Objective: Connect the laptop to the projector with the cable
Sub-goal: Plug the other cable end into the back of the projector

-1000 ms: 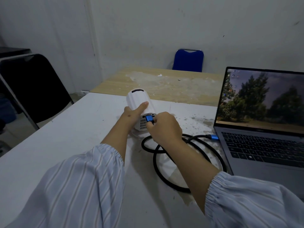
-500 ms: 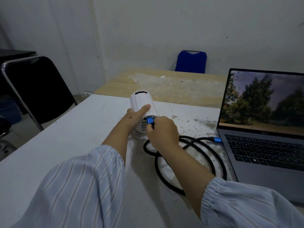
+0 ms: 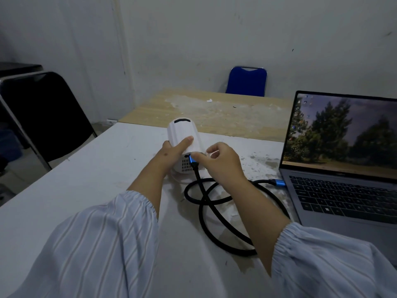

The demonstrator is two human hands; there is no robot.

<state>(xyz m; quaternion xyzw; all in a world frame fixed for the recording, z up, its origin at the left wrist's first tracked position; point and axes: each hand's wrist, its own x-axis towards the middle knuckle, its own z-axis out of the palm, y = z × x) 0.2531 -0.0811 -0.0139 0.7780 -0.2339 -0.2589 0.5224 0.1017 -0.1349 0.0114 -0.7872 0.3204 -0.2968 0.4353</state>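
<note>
A small white projector (image 3: 182, 132) lies on the white table (image 3: 86, 190), and my left hand (image 3: 171, 153) grips it with the thumb across its top. A blue plug (image 3: 192, 161) of the black cable (image 3: 214, 211) sits in the projector's rear face. My right hand (image 3: 223, 164) hovers just right of that plug, fingers loosened and lifted, thumb tip beside the plug. The cable coils on the table, and its other blue plug (image 3: 278, 182) sits at the left edge of the open laptop (image 3: 343, 201), whose screen is lit.
A black folding chair (image 3: 47, 117) stands at the table's left side. Behind the white table is a worn wooden table (image 3: 225, 115), with a blue chair (image 3: 247, 81) against the back wall.
My right hand, which pinched the blue plug against the projector's rear, has loosened and drawn back to the right, leaving the plug in the port. My left hand keeps its grip.
</note>
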